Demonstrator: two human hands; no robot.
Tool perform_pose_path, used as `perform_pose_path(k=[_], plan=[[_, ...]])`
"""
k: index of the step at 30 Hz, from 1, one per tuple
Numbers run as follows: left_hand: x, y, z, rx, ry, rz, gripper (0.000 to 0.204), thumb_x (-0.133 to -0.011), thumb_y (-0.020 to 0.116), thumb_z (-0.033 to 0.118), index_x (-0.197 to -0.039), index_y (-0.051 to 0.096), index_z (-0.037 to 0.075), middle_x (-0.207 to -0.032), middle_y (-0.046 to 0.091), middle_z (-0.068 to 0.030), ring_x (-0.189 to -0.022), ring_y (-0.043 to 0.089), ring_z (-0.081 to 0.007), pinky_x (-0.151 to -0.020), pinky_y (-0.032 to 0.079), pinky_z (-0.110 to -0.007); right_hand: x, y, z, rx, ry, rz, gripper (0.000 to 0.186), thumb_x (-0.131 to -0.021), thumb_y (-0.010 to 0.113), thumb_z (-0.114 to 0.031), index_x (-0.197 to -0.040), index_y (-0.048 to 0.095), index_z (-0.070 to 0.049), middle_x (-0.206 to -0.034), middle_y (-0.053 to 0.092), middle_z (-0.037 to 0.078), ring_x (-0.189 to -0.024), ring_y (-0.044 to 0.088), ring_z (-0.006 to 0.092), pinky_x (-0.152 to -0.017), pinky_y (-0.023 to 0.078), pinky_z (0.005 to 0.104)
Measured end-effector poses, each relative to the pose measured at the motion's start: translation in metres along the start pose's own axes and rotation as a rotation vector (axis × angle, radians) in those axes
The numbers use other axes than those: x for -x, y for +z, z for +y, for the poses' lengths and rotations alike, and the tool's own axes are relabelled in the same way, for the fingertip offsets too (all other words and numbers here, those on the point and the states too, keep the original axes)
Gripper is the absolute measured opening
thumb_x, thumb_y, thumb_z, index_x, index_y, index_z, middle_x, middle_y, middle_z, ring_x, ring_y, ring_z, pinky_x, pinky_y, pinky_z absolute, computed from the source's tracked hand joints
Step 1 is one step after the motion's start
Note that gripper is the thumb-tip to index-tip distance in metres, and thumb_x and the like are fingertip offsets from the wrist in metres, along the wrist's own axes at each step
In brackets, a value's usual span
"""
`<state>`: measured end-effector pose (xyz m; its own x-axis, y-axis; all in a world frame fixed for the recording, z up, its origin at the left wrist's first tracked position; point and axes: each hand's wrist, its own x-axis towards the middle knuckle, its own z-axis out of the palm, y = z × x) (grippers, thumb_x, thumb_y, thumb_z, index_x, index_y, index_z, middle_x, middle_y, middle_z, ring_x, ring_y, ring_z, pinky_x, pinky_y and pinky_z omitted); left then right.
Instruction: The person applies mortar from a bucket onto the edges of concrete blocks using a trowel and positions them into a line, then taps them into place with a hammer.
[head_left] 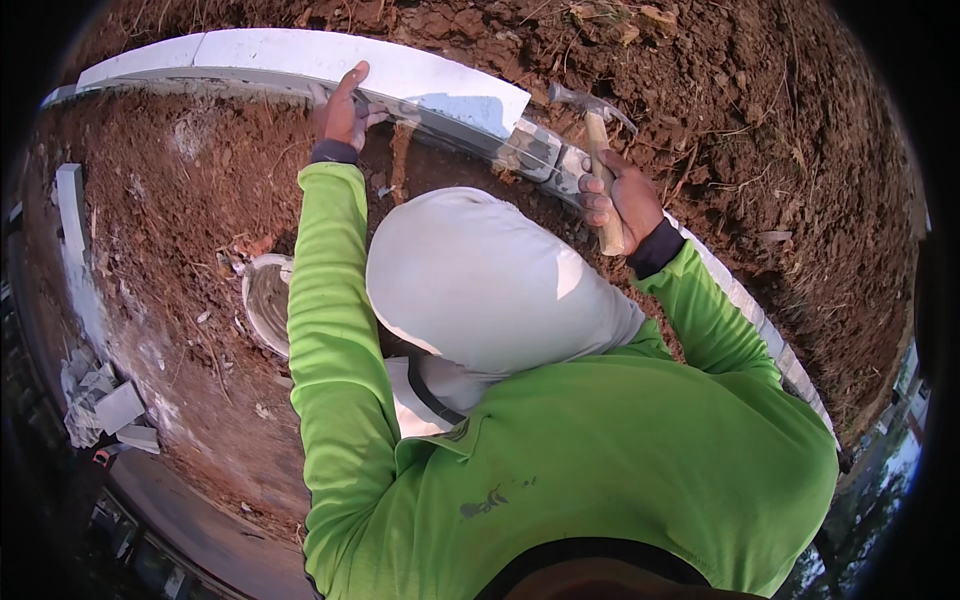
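Observation:
A long white block [360, 60] lies along the top of a low wall line. My left hand [342, 115] is at its near edge, fingers spread, one digit reaching up over the white face. Parts of the other fingers are hidden against the block's side. In my right hand [630, 200] is a claw hammer [598, 135], gripped by its wooden handle. The hammer's metal head points away from me, over the soil beyond the wall, just right of the block's end. Lower grey blocks [535, 148] continue the wall between the white block and my right hand.
Another white block [140, 62] adjoins at the far left. Reddish soil [780, 130] rises behind the wall. A round container of grey mix [268, 300] sits left of my knee. A loose block [73, 210] and a pile of broken pieces [115, 405] lie farther left.

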<state>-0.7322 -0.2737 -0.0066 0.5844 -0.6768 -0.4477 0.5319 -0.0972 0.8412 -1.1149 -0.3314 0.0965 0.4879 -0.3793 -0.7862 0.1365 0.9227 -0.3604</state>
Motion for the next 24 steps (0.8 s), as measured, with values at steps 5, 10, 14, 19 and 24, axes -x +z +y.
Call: perform_pose_path(k=[5,10,14,19,24], plan=[[-0.002,-0.002,0.001,-0.012,0.020,-0.008,0.118,-0.080,0.082,0.024,-0.155,-0.009,0.008,-0.146,0.040,-0.0241,-0.101,0.060,-0.0518,-0.084,0.052,-0.060,0.005,0.009,0.015,-0.349,-0.025,-0.039,0.016,-0.106,0.032,-0.024,-0.105,0.038,-0.009,-0.079,0.047,0.006,-0.067,0.048,0.0167,-0.060,0.047,0.0331],[-0.019,-0.021,-0.003,-0.005,-0.018,-0.024,0.123,-0.079,0.082,0.024,-0.155,-0.015,0.014,-0.145,0.040,-0.0268,-0.100,0.061,-0.0489,-0.085,0.053,-0.057,0.005,0.056,0.026,-0.397,0.230,-0.240,0.017,-0.105,0.037,-0.025,-0.106,0.037,-0.009,-0.081,0.051,0.009,-0.070,0.053,0.0196,-0.063,0.051,0.0334],[0.017,0.014,0.019,-0.094,0.003,0.031,0.133,-0.077,0.083,0.024,-0.153,-0.026,0.020,-0.146,0.036,-0.0326,-0.095,0.065,-0.0437,-0.083,0.055,-0.052,-0.001,0.018,0.030,-0.434,0.069,-0.235,0.026,-0.107,0.034,-0.031,-0.106,0.039,-0.005,-0.086,0.052,0.012,-0.072,0.056,0.0222,-0.062,0.053,0.0306],[0.009,-0.002,0.019,-0.116,0.062,0.016,0.138,-0.076,0.084,0.023,-0.150,-0.032,0.019,-0.147,0.034,-0.0348,-0.085,0.067,-0.0397,-0.076,0.057,-0.048,0.008,0.070,0.027,-0.367,0.084,-0.099,0.029,-0.106,0.035,-0.029,-0.100,0.041,-0.001,-0.088,0.052,0.013,-0.071,0.055,0.0213,-0.067,0.056,0.0338],[0.009,0.001,0.017,-0.105,0.070,0.019,0.137,-0.076,0.083,0.022,-0.150,-0.032,0.019,-0.146,0.036,-0.0342,-0.082,0.068,-0.0382,-0.072,0.057,-0.048,0.015,0.035,0.025,-0.559,0.288,-0.366,0.029,-0.104,0.038,-0.030,-0.096,0.043,-0.002,-0.077,0.051,0.009,-0.068,0.054,0.0197,-0.064,0.054,0.0332]])
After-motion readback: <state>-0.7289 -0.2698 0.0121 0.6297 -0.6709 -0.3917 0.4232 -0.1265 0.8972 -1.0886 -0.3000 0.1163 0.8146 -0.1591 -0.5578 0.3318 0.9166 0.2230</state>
